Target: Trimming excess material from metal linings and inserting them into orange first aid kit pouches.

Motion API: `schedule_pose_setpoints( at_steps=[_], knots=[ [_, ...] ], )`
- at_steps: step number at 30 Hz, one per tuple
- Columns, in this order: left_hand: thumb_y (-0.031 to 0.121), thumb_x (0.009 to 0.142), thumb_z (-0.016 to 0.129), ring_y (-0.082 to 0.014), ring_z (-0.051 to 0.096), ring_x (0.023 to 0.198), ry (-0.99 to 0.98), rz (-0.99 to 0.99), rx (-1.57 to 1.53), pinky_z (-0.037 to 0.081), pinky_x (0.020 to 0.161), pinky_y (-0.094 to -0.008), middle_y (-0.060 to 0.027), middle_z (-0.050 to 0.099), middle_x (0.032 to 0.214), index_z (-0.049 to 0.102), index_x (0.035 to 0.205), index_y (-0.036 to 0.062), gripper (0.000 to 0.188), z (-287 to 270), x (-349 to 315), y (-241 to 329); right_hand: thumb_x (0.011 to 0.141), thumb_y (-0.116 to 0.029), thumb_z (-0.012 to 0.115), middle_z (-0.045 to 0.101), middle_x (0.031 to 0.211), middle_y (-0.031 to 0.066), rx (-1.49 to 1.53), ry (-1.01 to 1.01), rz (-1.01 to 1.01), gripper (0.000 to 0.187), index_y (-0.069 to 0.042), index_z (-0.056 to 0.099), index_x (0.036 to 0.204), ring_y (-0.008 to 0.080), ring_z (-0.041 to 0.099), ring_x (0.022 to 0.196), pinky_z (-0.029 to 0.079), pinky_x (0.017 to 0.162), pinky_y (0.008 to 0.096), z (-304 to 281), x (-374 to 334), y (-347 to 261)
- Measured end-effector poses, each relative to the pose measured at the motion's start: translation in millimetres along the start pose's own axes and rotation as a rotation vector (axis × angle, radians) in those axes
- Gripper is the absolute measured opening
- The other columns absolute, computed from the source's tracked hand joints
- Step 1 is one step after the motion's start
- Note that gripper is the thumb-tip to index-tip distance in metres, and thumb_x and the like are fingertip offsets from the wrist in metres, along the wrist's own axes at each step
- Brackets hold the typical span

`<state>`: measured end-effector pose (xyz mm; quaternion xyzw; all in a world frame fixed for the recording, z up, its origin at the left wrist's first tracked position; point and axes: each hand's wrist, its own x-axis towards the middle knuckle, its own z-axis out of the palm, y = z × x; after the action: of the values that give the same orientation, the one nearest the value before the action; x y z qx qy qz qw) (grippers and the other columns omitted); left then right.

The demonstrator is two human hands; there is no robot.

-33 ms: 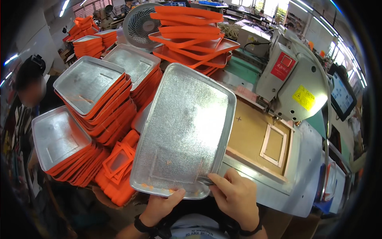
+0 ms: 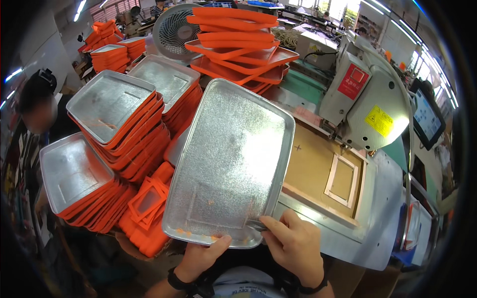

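A silver, foil-faced rectangular panel (image 2: 228,159) with a rounded raised rim is tilted up in front of me. My left hand (image 2: 203,258) grips its lower edge, thumb on the foil side and fingers hidden behind. Orange bits lie along the rim near that thumb. My right hand (image 2: 293,243) is closed around a small dark metal tool (image 2: 256,225), whose tip rests at the panel's lower right corner. Its exact kind is mostly hidden by the fingers. A faint rectangular outline is pressed into the foil close to the tool.
Stacks of similar orange-sided panels (image 2: 112,107) stand at left, with small orange frames (image 2: 149,201) below them. More orange pieces (image 2: 238,44) are piled behind. At right, a sewing machine (image 2: 372,99) overhangs a tan template board (image 2: 318,169). Another person (image 2: 42,99) is at far left.
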<state>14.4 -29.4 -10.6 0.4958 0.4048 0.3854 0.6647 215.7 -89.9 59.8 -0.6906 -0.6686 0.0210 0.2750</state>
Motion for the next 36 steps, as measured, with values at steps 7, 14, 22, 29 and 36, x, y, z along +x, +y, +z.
schedule_pose_setpoints(
  at_steps=[7,14,22,29,36],
  knots=[
    [0.009,0.085,0.071,-0.0125,0.061,0.081,-0.008,-0.031,-0.099,0.048,0.074,-0.0272,-0.0038,0.066,0.089,0.066,0.095,-0.0003,0.014,1,0,-4,0.071,-0.015,0.077,0.051,0.073,0.0044,0.033,0.0,0.001,0.031,-0.014,0.07,0.101,0.0222,0.054,0.054,0.041,0.048,0.0346,0,-2,4],
    [0.009,0.085,0.071,-0.0126,0.06,0.082,0.0,-0.013,-0.083,0.048,0.075,-0.0279,-0.0034,0.065,0.089,0.065,0.095,-0.0002,0.015,3,0,-2,0.074,-0.018,0.075,0.05,0.074,0.0027,0.039,0.025,-0.03,0.03,-0.015,0.069,0.103,0.0207,0.052,0.051,0.041,0.046,0.0337,4,-4,11],
    [0.009,0.085,0.071,-0.0124,0.06,0.081,0.003,-0.017,-0.113,0.048,0.075,-0.0279,-0.0029,0.064,0.089,0.065,0.094,-0.0002,0.014,6,0,-1,0.073,-0.019,0.075,0.048,0.074,0.0028,0.021,0.028,-0.07,0.032,-0.014,0.068,0.104,0.0205,0.052,0.052,0.042,0.047,0.0332,3,-3,11],
    [0.007,0.085,0.069,-0.0119,0.059,0.083,0.025,-0.025,-0.162,0.047,0.075,-0.0273,-0.0036,0.064,0.092,0.063,0.098,-0.0006,0.017,9,0,-7,0.073,-0.016,0.076,0.051,0.077,0.0047,0.137,0.073,-0.054,0.031,-0.011,0.066,0.102,0.0228,0.054,0.054,0.043,0.048,0.0341,12,-7,17],
    [0.009,0.085,0.07,-0.0132,0.06,0.086,0.088,0.007,-0.209,0.048,0.077,-0.0279,-0.0048,0.064,0.097,0.062,0.106,-0.0006,0.024,13,4,-9,0.073,-0.005,0.078,0.053,0.079,0.0077,0.482,0.24,0.261,0.03,-0.005,0.062,0.098,0.0227,0.059,0.06,0.048,0.052,0.0322,12,-8,11]
  ],
)
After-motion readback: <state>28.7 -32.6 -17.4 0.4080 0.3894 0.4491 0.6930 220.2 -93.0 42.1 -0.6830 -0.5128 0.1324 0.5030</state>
